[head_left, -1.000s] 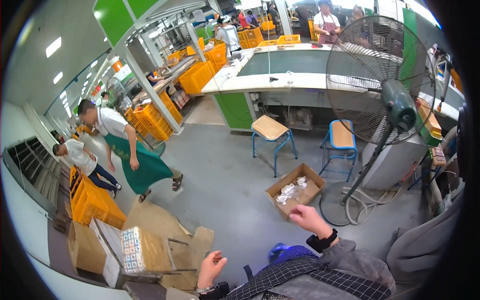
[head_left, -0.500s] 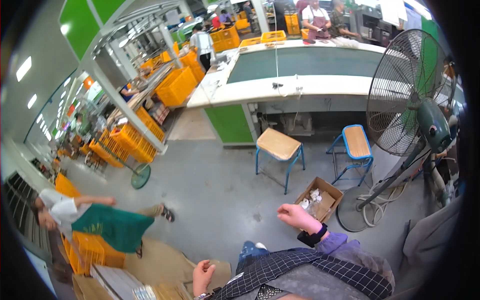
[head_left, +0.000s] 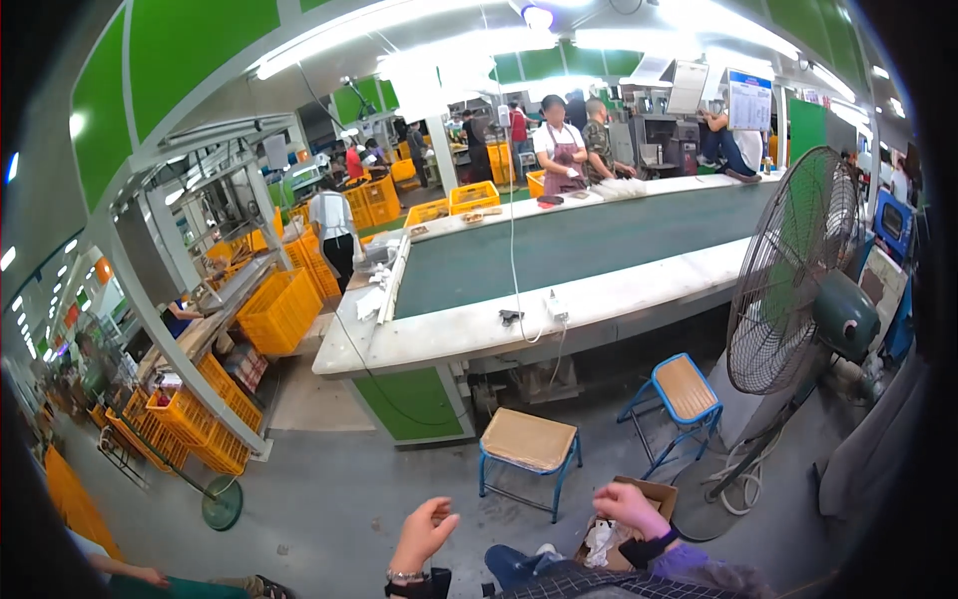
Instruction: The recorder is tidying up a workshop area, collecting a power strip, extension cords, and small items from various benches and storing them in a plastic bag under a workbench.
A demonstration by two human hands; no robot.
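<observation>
My left hand [head_left: 424, 537] is raised in front of me at the lower middle, a bracelet and a dark band on its wrist. Its fingers are loosely bent, the thumb stands apart, and nothing is in it. To its right, my right hand [head_left: 634, 507] hangs in the air with fingers half curled and no object visible in them. It covers part of a cardboard box [head_left: 661, 493] on the floor that has crumpled white paper [head_left: 602, 539] in it. Neither hand touches anything. Nearest ahead stands a stool [head_left: 529, 439] with a wooden seat and blue legs.
A second blue stool [head_left: 687, 387] stands to the right, near a large pedestal fan [head_left: 798, 290]. Ahead runs a long white-edged bench [head_left: 639, 317] with a green belt [head_left: 559, 255]. Yellow crates [head_left: 284, 311] stand at left. Several people are about, one at the lower left edge [head_left: 150, 577].
My view has tilted up and shows more of the bench and ceiling. My left hand has come up and forward. The person in the green apron has shifted toward the lower left edge.
</observation>
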